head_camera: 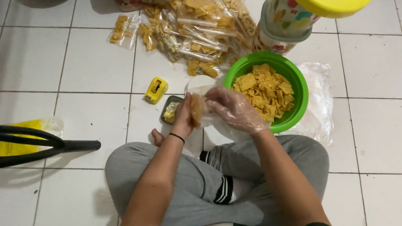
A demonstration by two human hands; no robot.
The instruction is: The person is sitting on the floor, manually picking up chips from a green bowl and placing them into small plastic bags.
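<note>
White floor tiles (377, 67) carry everything, and a person in grey trousers sits cross-legged on them at the near edge. Far and in the middle lies a heap of sealed clear packets (195, 28) filled with yellow-orange chips. At the far right stands a tall patterned jar (288, 17) with a yellow lid. A green bowl (298, 80) full of square chips sits right of centre, on a sheet of clear plastic (320, 100). At the left edge a black curved tube (33, 143) crosses over a yellow packet (17, 144).

Just near the bowl, the two hands meet. The left hand (184, 116), bare with a black band on the wrist, grips a small clear bag (198, 109) already partly filled with chips, held upright between the bowl and the person's knees. The right hand (233, 108), in a thin clear glove, closes its fingers at the bag's mouth. Left of the hands lie a small dark tray (169, 111) and a yellow tape measure (156, 89).
</note>
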